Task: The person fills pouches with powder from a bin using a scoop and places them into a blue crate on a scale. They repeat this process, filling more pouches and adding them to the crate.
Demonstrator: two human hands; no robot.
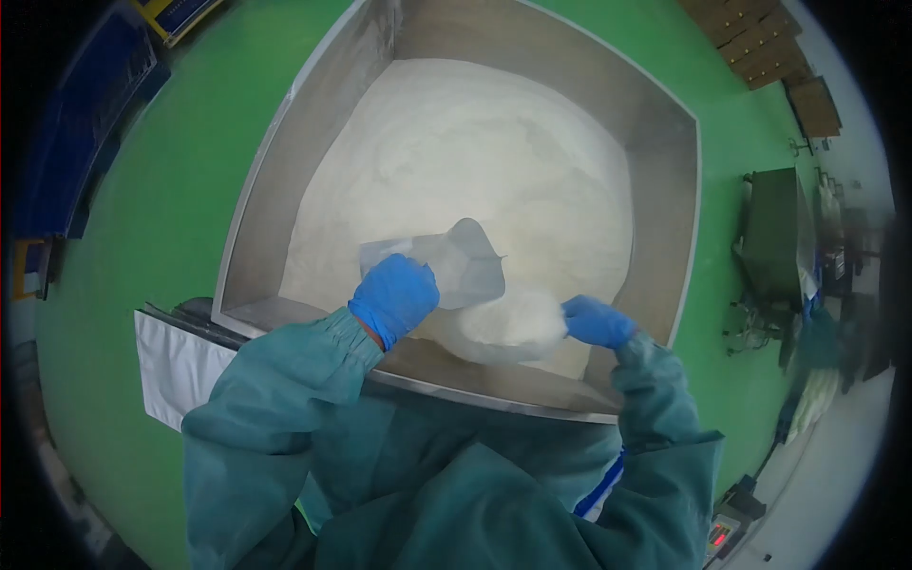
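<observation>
My left hand [397, 296], in a blue glove, is closed around a metal scoop [473, 271] whose handle is hidden by the fist. The scoop is tilted, its lip right at a clear plastic bag [503, 355] that holds white powder. With its gloved fingers pinched, my right hand [597, 323] grips the bag's right edge. Both hands are over a large metal bin [249, 228], near its front wall. A broad bed of white powder [456, 142] spreads across the bin's bottom.
White bags or sheets [185, 366] hang beside the bin's front left corner. On the green floor at right stands a metal cart [779, 233] on casters. Cardboard boxes [746, 38] are stacked at the far right. Blue bins [81, 123] line the left side.
</observation>
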